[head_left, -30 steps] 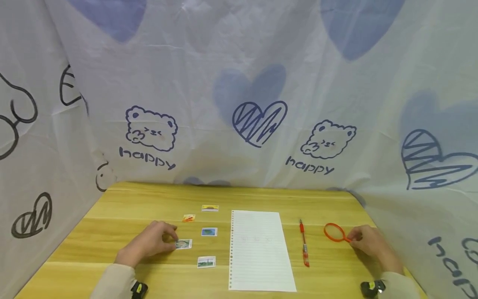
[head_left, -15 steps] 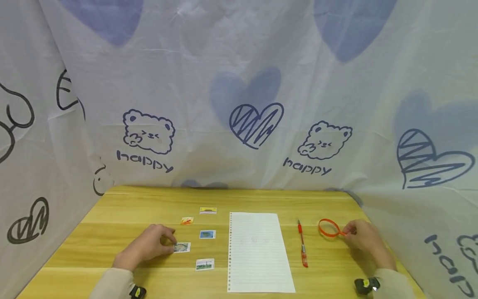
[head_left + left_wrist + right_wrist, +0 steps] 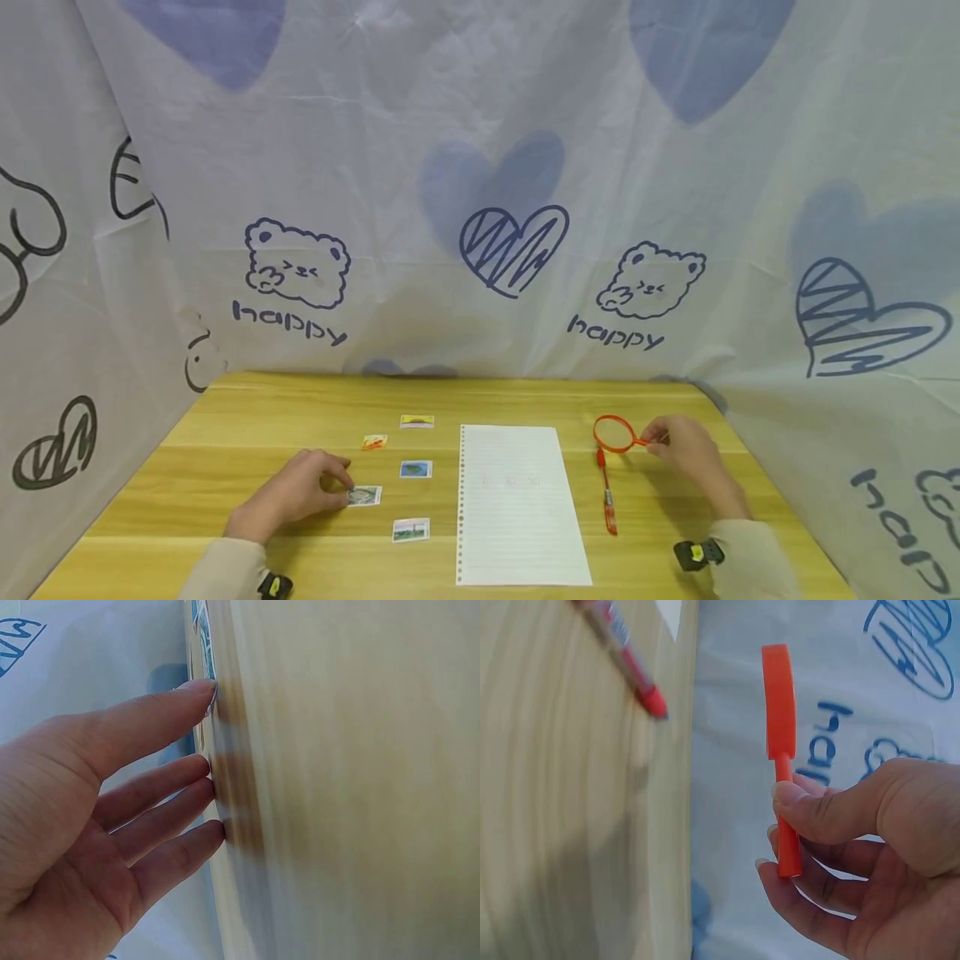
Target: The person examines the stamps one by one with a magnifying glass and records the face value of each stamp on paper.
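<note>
My right hand pinches the handle of a red magnifying glass between thumb and fingers. In the right wrist view, the magnifying glass is held up off the table, seen edge-on. In the head view, its round frame overlaps the tip of a red pen. At the table's left, my left hand holds the left edge of a greenish postage stamp with thumb and index finger. In the left wrist view, the thumb meets the stamp's edge; the other fingertips reach the tabletop.
Other stamps lie near: a yellow one, an orange one, a blue one and a green landscape one. A lined, hole-punched sheet lies mid-table. A printed cloth hangs behind the wooden table.
My right hand has raised the magnifying glass and carried it leftward, from right of the pen to over the pen's tip. The left hand stays at the same stamp.
</note>
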`<state>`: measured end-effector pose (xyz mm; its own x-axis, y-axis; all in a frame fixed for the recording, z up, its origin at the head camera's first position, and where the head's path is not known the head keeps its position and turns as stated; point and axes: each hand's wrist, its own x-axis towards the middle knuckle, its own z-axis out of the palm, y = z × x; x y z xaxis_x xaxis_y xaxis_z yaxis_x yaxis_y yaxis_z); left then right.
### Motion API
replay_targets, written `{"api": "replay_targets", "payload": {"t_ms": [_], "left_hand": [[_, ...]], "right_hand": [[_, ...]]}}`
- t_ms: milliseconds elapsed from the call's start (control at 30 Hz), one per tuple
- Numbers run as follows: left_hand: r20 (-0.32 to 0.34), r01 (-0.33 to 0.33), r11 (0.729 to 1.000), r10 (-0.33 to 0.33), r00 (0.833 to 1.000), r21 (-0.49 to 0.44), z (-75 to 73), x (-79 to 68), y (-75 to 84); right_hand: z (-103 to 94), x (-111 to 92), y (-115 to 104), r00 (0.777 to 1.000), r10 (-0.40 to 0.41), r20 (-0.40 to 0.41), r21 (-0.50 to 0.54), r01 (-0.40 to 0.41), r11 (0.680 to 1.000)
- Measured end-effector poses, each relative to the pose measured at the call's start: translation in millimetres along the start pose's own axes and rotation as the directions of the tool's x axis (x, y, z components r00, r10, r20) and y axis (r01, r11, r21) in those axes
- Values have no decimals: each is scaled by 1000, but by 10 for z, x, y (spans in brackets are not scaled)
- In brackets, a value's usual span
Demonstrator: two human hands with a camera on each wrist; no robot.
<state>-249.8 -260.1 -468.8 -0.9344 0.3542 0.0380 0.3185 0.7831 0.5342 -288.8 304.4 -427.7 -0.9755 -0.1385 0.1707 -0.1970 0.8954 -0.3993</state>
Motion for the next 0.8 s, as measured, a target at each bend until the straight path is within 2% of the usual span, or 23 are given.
{"api": "replay_targets", "payload": {"t_ms": [233,533,800], "left_hand": [[9,21,1000,-21,1000,-3,18,-4,-34],[9,31,1000,-31,999,-1,30,-5,-33],[7,15,1000,-15,1000,-13,4,2,-10]], "right_hand": [[110,76,-283,1000,1,8,20,-1,1000],[283,156,-596,999,-54,5,47,53,997],[405,219,-869,997,-80,-5,72,80,994]]}}
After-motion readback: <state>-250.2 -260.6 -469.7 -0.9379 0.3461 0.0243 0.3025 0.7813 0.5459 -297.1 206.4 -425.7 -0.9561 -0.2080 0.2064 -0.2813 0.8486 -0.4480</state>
